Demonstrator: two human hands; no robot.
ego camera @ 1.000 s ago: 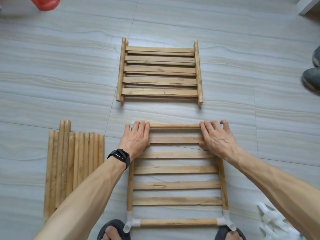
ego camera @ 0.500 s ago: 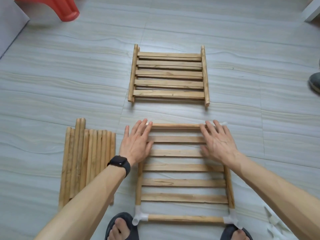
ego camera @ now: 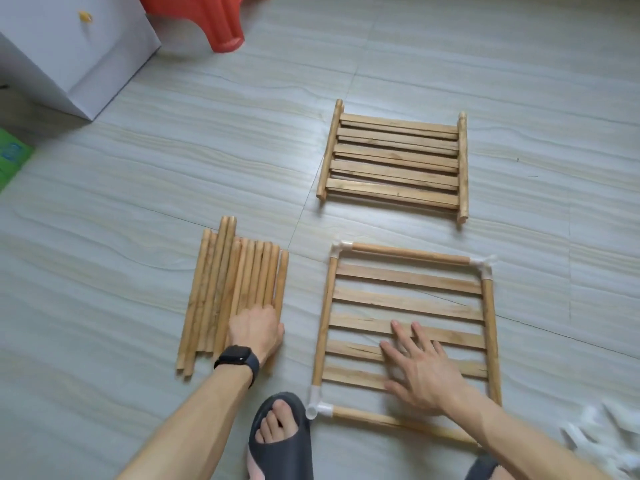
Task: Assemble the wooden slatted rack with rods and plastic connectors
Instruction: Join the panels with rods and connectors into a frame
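A slatted wooden panel [ego camera: 408, 303] lies on the floor in front of me, framed by rods joined with white plastic connectors [ego camera: 341, 247] at its corners. My right hand [ego camera: 419, 370] rests flat on its lower slats, fingers spread. A row of loose wooden rods [ego camera: 228, 282] lies to the left. My left hand [ego camera: 256, 332], with a black watch on the wrist, rests on the near ends of the rightmost rods, fingers curled down over them. A stack of further slatted panels [ego camera: 394, 161] lies beyond the framed one.
Loose white plastic connectors [ego camera: 595, 441] lie at the bottom right. My feet in dark slippers [ego camera: 280, 441] are at the near edge. A white cabinet [ego camera: 69, 50] and a red plastic stool [ego camera: 207, 19] stand at the far left; something green [ego camera: 14, 157] sits at the left edge.
Both hands left the panel's top corners. My left hand went left onto the loose rods; my right slid down to the lower slats. The view has swung left.
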